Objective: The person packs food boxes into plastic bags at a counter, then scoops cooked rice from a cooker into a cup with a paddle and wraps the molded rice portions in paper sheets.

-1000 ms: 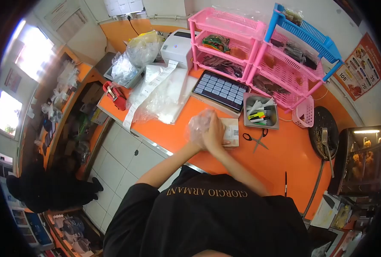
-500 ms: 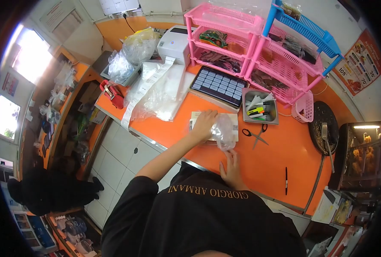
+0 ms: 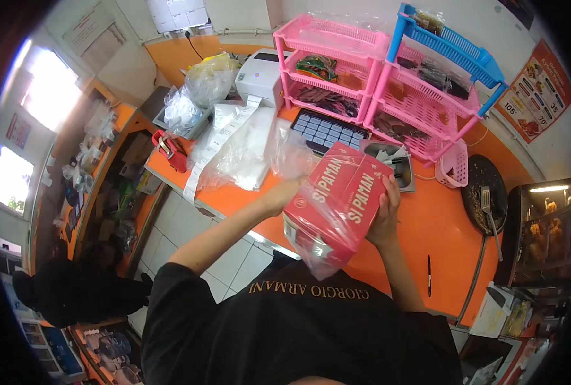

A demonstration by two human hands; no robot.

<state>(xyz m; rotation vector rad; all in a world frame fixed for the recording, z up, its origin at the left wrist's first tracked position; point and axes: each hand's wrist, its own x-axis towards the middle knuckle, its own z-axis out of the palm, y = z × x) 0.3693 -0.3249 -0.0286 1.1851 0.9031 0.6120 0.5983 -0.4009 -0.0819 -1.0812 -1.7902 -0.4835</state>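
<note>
A red box [image 3: 346, 199] with white lettering is tilted above the table's front edge. Clear plastic wraps part of it, and the loose end of this plastic bag [image 3: 290, 154] bunches up beyond my left hand. My left hand [image 3: 282, 196] is closed on the bag at the box's left side; its fingertips are partly hidden. At the right side of the box, my right hand [image 3: 384, 217] grips the edge with its fingers on the cardboard.
Behind the box are a tablet [image 3: 324, 130], a metal tray of markers [image 3: 401, 168] and pink racks [image 3: 343, 61]. A label printer [image 3: 259, 80] and plastic bags [image 3: 250, 157] are to the left. A pen [image 3: 429, 276] and a dark pan [image 3: 475, 196] lie right. A person in black [image 3: 83, 289] is lower left.
The box has come up off the table and tilted, showing its red sides. My right hand has moved up to its right side, my left hand slightly left. The scissors are now hidden.
</note>
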